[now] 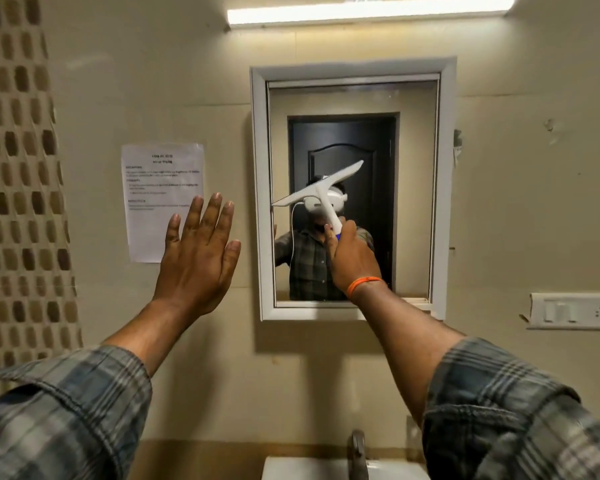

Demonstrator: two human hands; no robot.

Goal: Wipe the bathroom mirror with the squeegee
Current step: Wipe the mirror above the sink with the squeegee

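Note:
The bathroom mirror [354,102] hangs on the tiled wall in a white frame. My right hand [352,254] grips the handle of a white squeegee [317,192], whose blade is tilted, its right end higher, in front of the middle of the glass. Whether the blade touches the glass I cannot tell. My left hand [198,254] is raised with fingers straight and spread, flat toward the wall just left of the mirror frame, holding nothing.
A printed paper notice [153,174] is stuck to the wall left of the mirror. A tube light [368,12] runs above. A switch and socket plate [574,311] sits at the right. Below are a tap [359,452] and white basin [291,469].

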